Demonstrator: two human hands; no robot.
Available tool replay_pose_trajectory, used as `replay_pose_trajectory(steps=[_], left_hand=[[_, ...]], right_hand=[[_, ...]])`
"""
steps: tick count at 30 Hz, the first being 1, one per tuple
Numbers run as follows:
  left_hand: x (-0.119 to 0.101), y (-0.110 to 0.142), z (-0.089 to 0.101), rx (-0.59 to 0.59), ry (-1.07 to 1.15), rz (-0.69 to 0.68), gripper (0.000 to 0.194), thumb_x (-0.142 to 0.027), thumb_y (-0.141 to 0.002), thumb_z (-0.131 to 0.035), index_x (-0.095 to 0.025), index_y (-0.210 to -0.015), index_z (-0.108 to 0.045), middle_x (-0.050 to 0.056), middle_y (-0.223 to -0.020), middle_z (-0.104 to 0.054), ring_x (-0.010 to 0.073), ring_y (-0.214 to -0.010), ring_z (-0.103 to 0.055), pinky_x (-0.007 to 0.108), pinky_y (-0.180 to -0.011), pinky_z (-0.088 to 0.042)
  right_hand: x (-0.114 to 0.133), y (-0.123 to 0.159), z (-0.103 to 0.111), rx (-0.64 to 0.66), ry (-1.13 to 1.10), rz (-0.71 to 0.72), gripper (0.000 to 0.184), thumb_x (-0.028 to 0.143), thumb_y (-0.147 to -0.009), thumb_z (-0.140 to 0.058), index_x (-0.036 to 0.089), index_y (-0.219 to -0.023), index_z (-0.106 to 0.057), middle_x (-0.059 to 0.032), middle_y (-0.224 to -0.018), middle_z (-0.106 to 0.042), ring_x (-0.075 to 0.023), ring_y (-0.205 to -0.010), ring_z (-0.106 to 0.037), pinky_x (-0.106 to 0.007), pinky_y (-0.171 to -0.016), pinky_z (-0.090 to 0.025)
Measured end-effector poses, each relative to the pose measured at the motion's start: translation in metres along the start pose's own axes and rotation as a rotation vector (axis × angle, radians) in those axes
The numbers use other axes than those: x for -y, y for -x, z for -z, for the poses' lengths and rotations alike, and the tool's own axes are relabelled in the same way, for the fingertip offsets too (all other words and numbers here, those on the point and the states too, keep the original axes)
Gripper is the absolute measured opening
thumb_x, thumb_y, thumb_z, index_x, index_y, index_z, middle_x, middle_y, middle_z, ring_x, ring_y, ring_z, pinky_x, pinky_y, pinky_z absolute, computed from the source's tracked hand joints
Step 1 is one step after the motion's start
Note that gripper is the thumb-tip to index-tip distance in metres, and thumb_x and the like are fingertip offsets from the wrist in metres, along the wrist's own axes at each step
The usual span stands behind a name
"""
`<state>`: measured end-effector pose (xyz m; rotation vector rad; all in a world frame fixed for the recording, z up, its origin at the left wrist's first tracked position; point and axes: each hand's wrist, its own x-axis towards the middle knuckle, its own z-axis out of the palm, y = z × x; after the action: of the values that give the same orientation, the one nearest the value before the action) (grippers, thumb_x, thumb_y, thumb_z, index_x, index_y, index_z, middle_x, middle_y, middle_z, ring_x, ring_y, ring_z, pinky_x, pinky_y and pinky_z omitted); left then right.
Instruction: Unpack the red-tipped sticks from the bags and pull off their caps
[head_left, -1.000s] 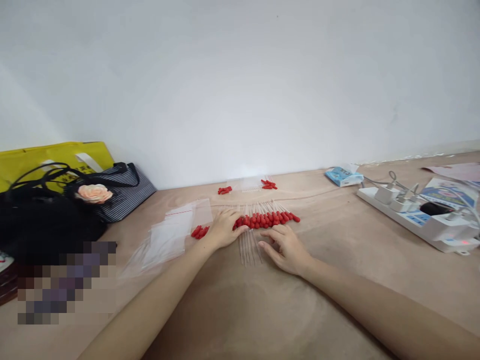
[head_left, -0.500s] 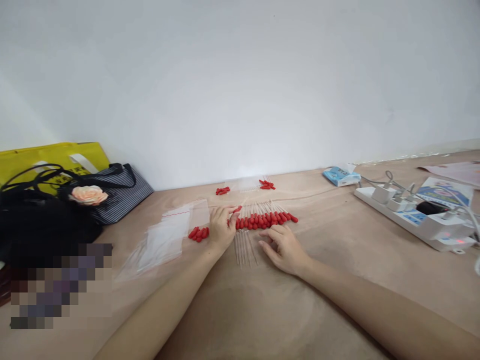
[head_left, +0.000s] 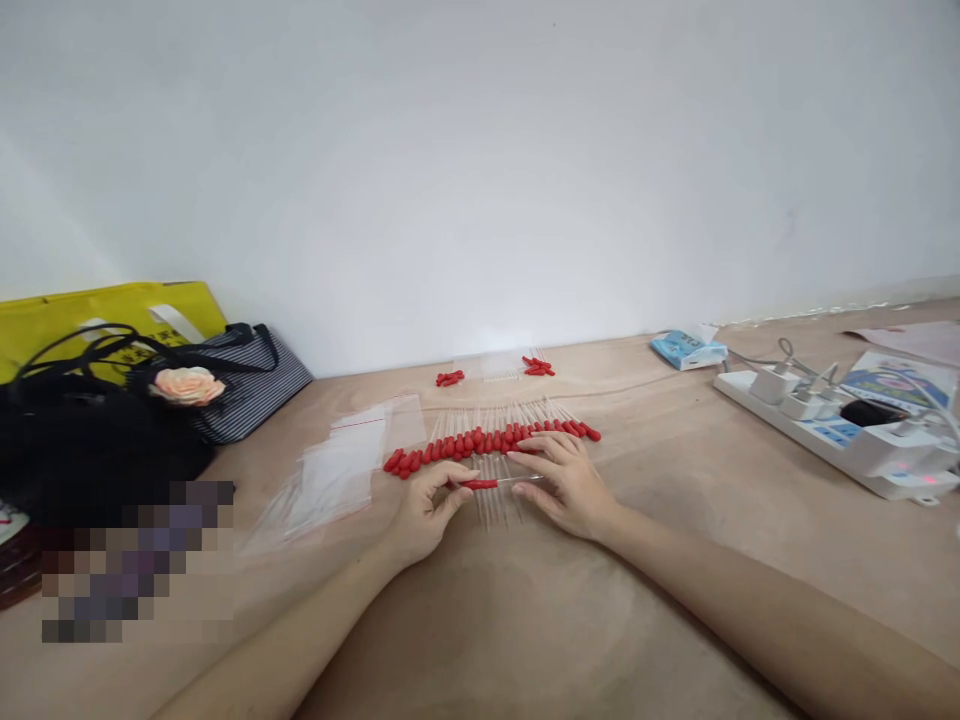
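Red-bulbed dropper (head_left: 491, 484) I hold crosswise, bulb leftward, before the fanned dropper row (head_left: 478, 438); clear tubes (head_left: 487, 512) lie on that row's near side.

Wall (head_left: 480, 180): one, plain, pale grey-white, filling the upper half of the frame; small dark speck at top centre, faint smudge at right. Surface (head_left: 660, 620): light brown, faint wood-like grain, dull sheen; spans the lower half, far edge meeting the wall, its line rising slightly toward the right. Crinkled clear strip (head_left: 832, 313): along that join, right side. Light: soft, diffuse; brightest low on the wall at centre, greyer toward the upper corners; pale slanting band, left edge. Light source: outside the frame.
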<state>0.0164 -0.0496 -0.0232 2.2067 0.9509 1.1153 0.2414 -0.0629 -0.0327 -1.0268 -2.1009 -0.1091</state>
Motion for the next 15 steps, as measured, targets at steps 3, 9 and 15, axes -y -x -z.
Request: replay_pose_trajectory(steps=[3, 9, 15], left_hand=[[-0.001, -0.003, -0.001, 0.022, -0.006, -0.038, 0.013, -0.025, -0.080, -0.052, -0.017, -0.086, -0.060, 0.005, -0.084, -0.062, 0.0154, -0.080, -0.058, 0.030, -0.073, -0.047], [-0.014, -0.003, -0.001, 0.070, -0.156, -0.090, 0.017, -0.023, -0.078, -0.054, -0.018, -0.093, -0.060, 0.006, -0.090, -0.062, 0.0174, -0.088, -0.056, 0.034, -0.080, -0.045], [-0.017, -0.003, -0.008, 0.068, -0.357, -0.231, 0.015, -0.025, -0.079, -0.054, -0.021, -0.092, -0.062, 0.005, -0.093, -0.063, 0.0175, -0.089, -0.055, 0.035, -0.083, -0.043]], right_hand=[[0.002, -0.001, -0.002, 0.018, -0.016, 0.063, 0.023, 0.034, -0.083, -0.050, 0.025, -0.102, -0.061, -0.0036, -0.095, -0.064, -0.0182, -0.096, -0.052, -0.041, -0.093, -0.029], [0.000, 0.001, -0.008, -0.002, -0.047, 0.118, 0.019, 0.028, -0.084, -0.048, 0.025, -0.095, -0.063, -0.0017, -0.078, -0.067, -0.0149, -0.084, -0.055, -0.039, -0.092, -0.029], [0.001, 0.002, -0.008, -0.025, -0.032, 0.188, 0.018, 0.026, -0.083, -0.050, 0.024, -0.095, -0.063, -0.0006, -0.073, -0.065, -0.0141, -0.081, -0.053, -0.036, -0.089, -0.030]])
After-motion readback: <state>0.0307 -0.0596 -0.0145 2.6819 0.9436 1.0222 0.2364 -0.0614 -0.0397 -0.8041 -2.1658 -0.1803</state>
